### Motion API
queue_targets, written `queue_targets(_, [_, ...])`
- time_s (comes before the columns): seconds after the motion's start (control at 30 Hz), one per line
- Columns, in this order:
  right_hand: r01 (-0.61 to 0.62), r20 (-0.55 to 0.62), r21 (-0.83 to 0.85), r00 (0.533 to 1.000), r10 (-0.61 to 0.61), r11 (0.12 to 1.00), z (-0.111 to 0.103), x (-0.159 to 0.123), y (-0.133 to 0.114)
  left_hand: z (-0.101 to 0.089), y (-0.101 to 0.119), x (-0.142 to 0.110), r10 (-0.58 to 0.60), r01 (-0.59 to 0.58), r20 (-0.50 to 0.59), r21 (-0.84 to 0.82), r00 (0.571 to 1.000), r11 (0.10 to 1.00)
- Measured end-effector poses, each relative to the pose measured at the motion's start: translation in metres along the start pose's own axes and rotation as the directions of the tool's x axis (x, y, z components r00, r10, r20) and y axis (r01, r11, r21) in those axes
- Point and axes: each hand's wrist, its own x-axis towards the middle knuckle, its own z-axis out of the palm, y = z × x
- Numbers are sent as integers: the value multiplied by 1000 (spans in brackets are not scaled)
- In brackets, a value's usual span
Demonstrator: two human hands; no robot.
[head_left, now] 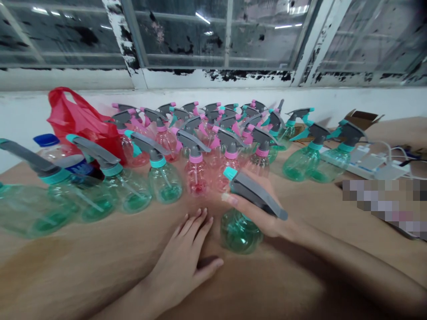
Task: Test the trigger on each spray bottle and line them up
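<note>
My right hand [263, 213] is wrapped round the neck of a green spray bottle [240, 233], under its grey and turquoise trigger head. The bottle is tilted a little, its nozzle pointing up and left. Whether its base touches the table is hard to tell. My left hand [187, 253] lies flat on the wooden table [196, 300], palm down with the fingers stretched out, just left of that bottle. Beyond the fingertips stands a pink spray bottle [196, 178]. To its left is another green spray bottle [165, 184].
Many more pink and green spray bottles [302, 162] crowd the back and left. A red plastic bag [83, 120] and a blue-capped drink bottle [46, 146] stand at left. White power strips [376, 164] and an open cardboard box [363, 120] lie at right, near a pixelated area.
</note>
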Motion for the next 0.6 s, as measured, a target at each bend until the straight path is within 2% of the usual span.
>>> queue_targets(0.17, [-75,-53,35,996,77,997,1,-1,6,0,0,1,7,-7,-6,24,1000,1000])
queue_targets(0.37, [-104,-35,177,993,112,979,6,-4,9,-1,0,1,5,-5,-9,7,1000,1000])
queue_targets(0.6, [-126,-57,172,989,137,977,5,-5,9,-1,0,1,1,0,-5,14,1000,1000])
